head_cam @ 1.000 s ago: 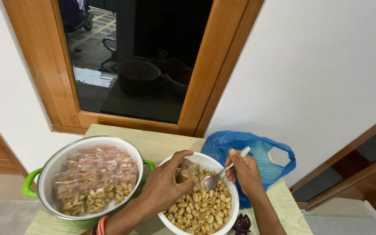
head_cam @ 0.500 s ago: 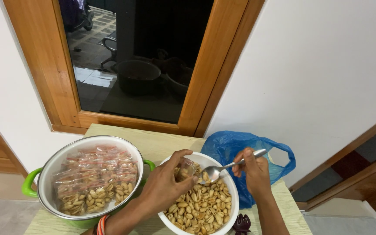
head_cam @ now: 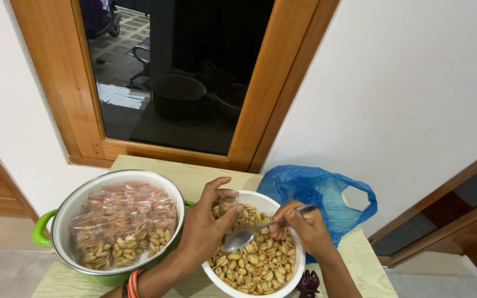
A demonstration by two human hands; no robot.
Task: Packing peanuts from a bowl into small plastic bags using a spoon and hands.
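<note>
**Head view: two hands working over a bowl of peanuts**

Head camera is looking down at a pale wooden bench (head_cam: 155,168) set against a white wall and a wood-framed window.

The right hand (head_cam: 305,229) is closing its grip around the handle of a metal spoon (head_cam: 249,234), pinching it near the handle's far end. The spoon is slanting down from that grip toward the left hand, its shiny bowl lying empty just above the nuts and looking smooth and grey.

The left hand (head_cam: 208,226) is curling its fingers around a small clear plastic pouch (head_cam: 226,201), holding it upright at the far rim of the white bowl (head_cam: 299,265); thumb and fingertips are pinching its top. The spoon's tip is sitting just below this grip, close to the pouch mouth.

Under both grips the white bowl is holding a heap of pale tan, skinless peanuts (head_cam: 255,265), oval and slightly glossy, some split in halves.

Beside the left wrist a green-handled pot (head_cam: 45,229) with a steel inside is carrying many filled, sealed pouches (head_cam: 125,221) of the same nuts. Beyond the right hand's grip a crumpled blue plastic bag (head_cam: 327,193) is lying against the wall. An orange bangle (head_cam: 133,284) is circling the left wrist.
</note>
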